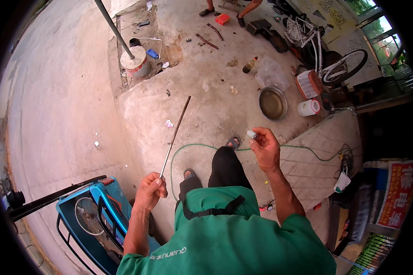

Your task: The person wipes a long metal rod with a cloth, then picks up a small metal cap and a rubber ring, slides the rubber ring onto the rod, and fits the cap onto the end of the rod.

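My left hand [150,190] is closed round the lower end of a thin metal rod [175,133]. The rod slants up and away to the right; its near part is bright silver and its far part dark brown. Between the thumb and fingers of my right hand [265,149] is a small silvery ribbed cylinder [252,134], held apart from the rod. The fingers cover part of the cylinder, so its exact kind does not show. Both hands are raised in front of my body, above the concrete ground.
A metal basin of murky liquid [273,104] stands at the right, by a white bucket [308,107] and a red-and-white basket [309,84]. A green hose [303,147] crosses near my feet. A blue cart [85,224] is at left, a fallen bicycle [320,50] far right. Another person's feet [206,12] show ahead.
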The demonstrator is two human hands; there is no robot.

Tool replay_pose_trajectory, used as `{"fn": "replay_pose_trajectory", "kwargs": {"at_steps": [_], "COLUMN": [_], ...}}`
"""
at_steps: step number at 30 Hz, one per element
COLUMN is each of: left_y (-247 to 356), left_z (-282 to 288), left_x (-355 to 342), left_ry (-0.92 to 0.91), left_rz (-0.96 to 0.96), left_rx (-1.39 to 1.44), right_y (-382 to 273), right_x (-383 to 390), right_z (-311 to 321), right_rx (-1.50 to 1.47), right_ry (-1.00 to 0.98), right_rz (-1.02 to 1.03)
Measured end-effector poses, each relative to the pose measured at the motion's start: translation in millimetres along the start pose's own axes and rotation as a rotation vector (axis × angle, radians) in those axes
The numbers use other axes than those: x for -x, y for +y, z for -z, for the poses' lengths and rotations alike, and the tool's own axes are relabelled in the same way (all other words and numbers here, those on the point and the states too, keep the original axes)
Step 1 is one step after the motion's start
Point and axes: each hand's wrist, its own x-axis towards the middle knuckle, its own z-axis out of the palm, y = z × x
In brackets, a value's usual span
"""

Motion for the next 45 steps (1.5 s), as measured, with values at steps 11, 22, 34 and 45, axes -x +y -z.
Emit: {"fn": "replay_pose_trajectory", "kwargs": {"at_steps": [11,22,34,45], "left_y": [49.1,106.8,142.2,241.2], "left_z": [-118.7,-254.6,-292.1,-274.9], "left_x": [-136.4,-259.6,-391.6,-507.7], "left_ry": [-0.024,-0.087,-0.235,-0.361], "left_rz": [-0.125,-0.157,-0.050,0.056], "left_rx": [-0.162,-0.247,-0.242,-0.487], "right_y": [41.4,-12.9,-92.3,-97.5], "right_x": [-26.8,-142.1,-298.5,-514.9], "right_z": [33.2,98.7,62.0,-55.8], "right_rx": [-0.331,-0.481,-0.432,0.334], "right_ry": [-0.034,-0.086,-0.067,-0.045], "right_rz": [-0.347,-0.201,0.123,0.371]}}
